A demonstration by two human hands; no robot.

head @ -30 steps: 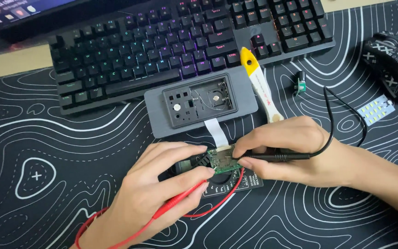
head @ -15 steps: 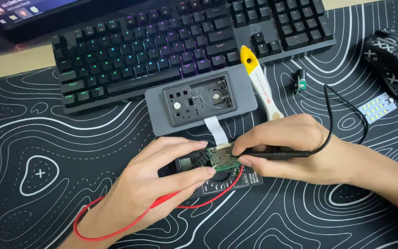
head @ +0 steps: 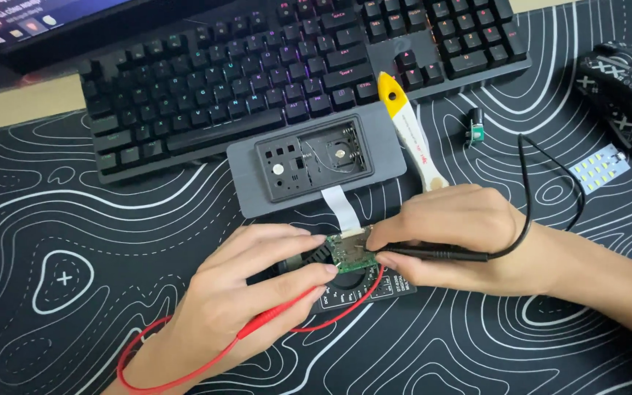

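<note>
My left hand [head: 246, 292] grips a red test probe [head: 279, 314], its red lead [head: 177, 369] looping off toward the lower left. My right hand [head: 462, 238] pinches a black test probe [head: 440, 254] whose black cable [head: 550, 197] arcs up to the right. Both probe tips meet on a small green circuit board [head: 351, 252] between my fingertips. A white ribbon cable [head: 340, 205] joins that board to an opened grey device shell [head: 316, 157]. Under the board lies a black multimeter [head: 367, 287], mostly hidden by my hands.
A black keyboard [head: 272, 73] with lit keys spans the back. A yellow-and-white pry tool [head: 407, 128] lies beside the shell. A small green part [head: 475, 130], a white LED panel [head: 599, 168] and a black pouch [head: 627, 91] sit at the right, on a black contour-patterned mat [head: 74, 241].
The view has drifted slightly. Both hands stay on the green board with the probes; the red lead's loop has shifted a little at the lower left.
</note>
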